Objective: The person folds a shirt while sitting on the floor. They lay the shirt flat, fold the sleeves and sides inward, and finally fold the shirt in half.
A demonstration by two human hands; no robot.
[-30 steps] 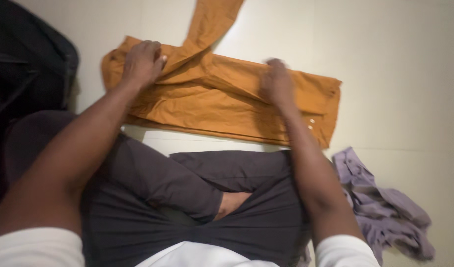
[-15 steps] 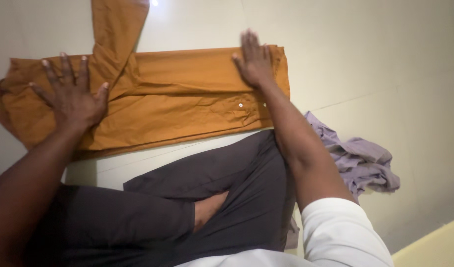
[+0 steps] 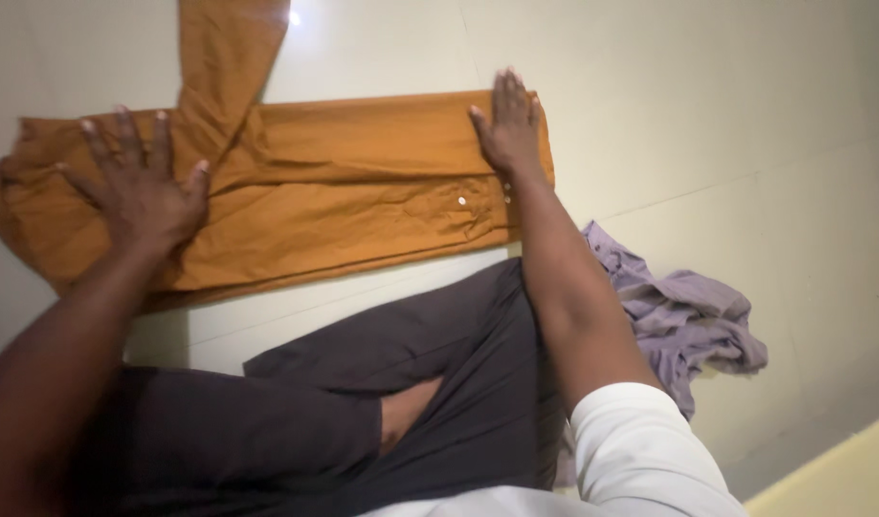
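Orange trousers [image 3: 344, 191] lie folded lengthwise on the pale tiled floor [image 3: 707, 115], one leg [image 3: 224, 48] running off the top edge. My left hand [image 3: 138, 187] presses flat on the left part of the trousers, fingers spread. My right hand [image 3: 509, 124] lies flat on the right end of the trousers, near the small metal buttons [image 3: 482, 196]. Neither hand grips the cloth.
My crossed legs in dark grey trousers [image 3: 363, 383] fill the lower middle. A crumpled lilac garment [image 3: 678, 311] lies on the floor to the right of my knee. A yellow edge [image 3: 841, 474] shows at the bottom right corner.
The view swung left between the first two frames, and both hands went from gripping and pulling the cloth to lying flat. Since half a second ago my right hand slid slightly toward the right end.
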